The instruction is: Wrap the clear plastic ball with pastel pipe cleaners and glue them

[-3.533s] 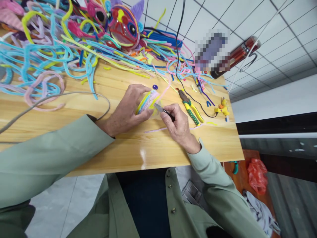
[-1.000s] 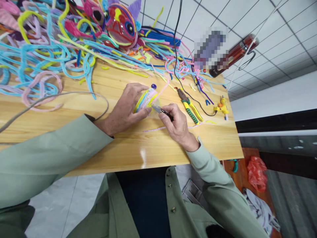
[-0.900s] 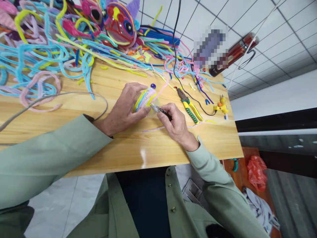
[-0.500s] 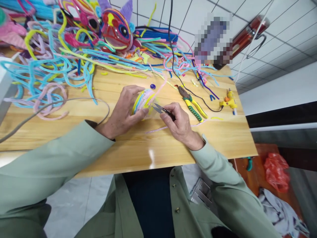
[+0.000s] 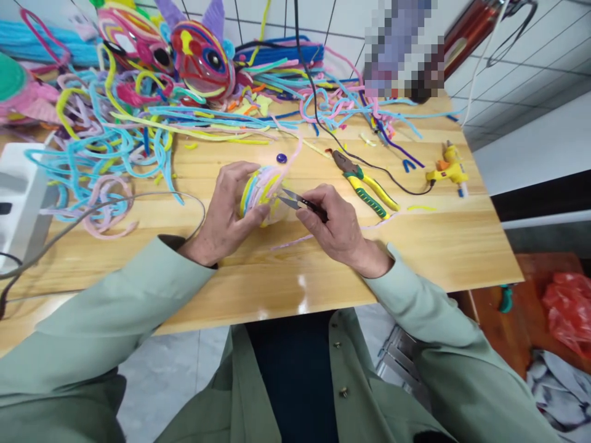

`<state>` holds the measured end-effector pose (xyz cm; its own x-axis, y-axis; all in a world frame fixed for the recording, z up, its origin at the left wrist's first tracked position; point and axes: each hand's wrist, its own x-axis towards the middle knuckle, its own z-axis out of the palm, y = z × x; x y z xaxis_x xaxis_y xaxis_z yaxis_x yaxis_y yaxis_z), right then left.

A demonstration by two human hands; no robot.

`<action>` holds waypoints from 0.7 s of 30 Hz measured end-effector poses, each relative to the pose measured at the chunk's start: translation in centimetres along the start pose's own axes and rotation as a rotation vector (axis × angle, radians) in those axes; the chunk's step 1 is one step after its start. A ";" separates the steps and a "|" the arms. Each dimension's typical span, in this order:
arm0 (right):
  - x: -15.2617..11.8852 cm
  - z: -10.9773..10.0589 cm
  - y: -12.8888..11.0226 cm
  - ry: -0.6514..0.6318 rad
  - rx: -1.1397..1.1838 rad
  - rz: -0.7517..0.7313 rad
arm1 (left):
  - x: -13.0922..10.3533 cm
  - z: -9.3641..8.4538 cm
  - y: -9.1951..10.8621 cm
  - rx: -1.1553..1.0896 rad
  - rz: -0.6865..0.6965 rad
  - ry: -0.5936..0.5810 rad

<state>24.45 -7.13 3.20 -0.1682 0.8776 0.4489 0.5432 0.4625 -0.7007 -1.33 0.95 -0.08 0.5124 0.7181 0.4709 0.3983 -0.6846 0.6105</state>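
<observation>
My left hand is wrapped round a clear rounded piece covered with pipe cleaners in yellow, blue, pink and lilac. A loose pink pipe cleaner sticks up from it toward the back. In my right hand is a pair of thread snips with dark handles. Their pointed blades are a little apart and reach the right side of the piece; whether they touch it I cannot tell. A small dark blue disc lies just behind the piece, and a lilac strand lies in front.
Pliers with yellow-green handles lie right of my right hand, near a yellow glue gun with its black cord. Tangled pipe cleaners and decorated masks fill the back. A grey cable crosses the left; a white box stands there.
The camera view has shifted, showing more of the table's right and left sides. Both hands keep their holds, and the snips remain at the piece's right side.
</observation>
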 end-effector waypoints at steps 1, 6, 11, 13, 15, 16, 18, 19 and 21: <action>0.0 0.0 0.0 0.002 0.006 -0.005 | 0.0 0.0 0.0 0.002 -0.009 -0.011; 0.0 0.2 0.0 -0.028 0.033 0.010 | 0.1 0.1 0.2 -0.056 0.021 0.037; 0.1 0.7 0.1 -0.049 0.055 0.024 | 0.2 0.0 0.5 -0.047 0.054 0.047; 0.2 0.8 0.1 -0.068 0.042 0.026 | 0.2 0.0 0.6 -0.022 0.041 0.035; 0.2 0.9 0.1 -0.083 0.028 0.021 | 0.1 0.1 0.6 -0.018 0.030 0.036; 0.2 1.0 0.1 -0.087 0.025 0.017 | 0.1 0.1 0.5 -0.026 0.037 0.044; 0.3 0.9 0.0 -0.090 0.024 0.011 | 0.1 0.3 0.4 -0.039 0.066 0.058; 0.3 0.9 -0.1 -0.088 0.028 0.009 | 0.1 0.3 0.3 -0.042 0.084 0.064; 0.3 0.6 -0.3 -0.077 0.041 0.006 | 0.2 0.4 0.2 -0.049 0.112 0.075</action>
<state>23.70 -6.92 3.25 -0.2284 0.8867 0.4019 0.5109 0.4606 -0.7258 -0.85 0.90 -0.16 0.4925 0.6458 0.5834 0.3034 -0.7557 0.5804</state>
